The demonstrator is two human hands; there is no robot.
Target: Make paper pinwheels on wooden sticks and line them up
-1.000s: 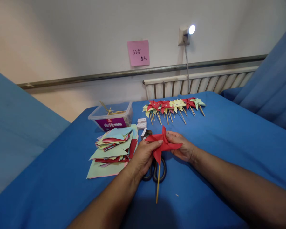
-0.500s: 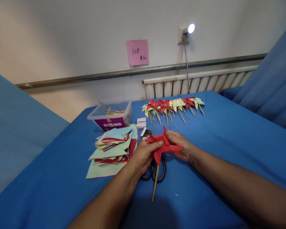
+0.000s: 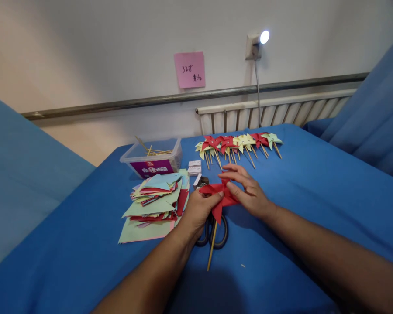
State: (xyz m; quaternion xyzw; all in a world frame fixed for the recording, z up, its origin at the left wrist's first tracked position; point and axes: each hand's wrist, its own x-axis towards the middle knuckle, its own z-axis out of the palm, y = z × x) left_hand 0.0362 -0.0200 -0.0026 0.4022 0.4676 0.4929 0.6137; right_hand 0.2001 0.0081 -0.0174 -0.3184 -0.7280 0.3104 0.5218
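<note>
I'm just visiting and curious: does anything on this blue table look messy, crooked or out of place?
Only small things. The stack of coloured paper squares is fanned out unevenly, and the scissors lie half hidden under the hands. The left hand and right hand hold a red pinwheel, which looks undamaged. The finished pinwheels lie in a fairly tidy row.

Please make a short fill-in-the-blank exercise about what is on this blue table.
1. Both hands hold a pinwheel of ____ paper.
2. Its stick lies over the handles of the ____.
3. The clear box holds wooden ____.
4. The note on the wall is ____.

Missing words: red; scissors; sticks; pink
</note>
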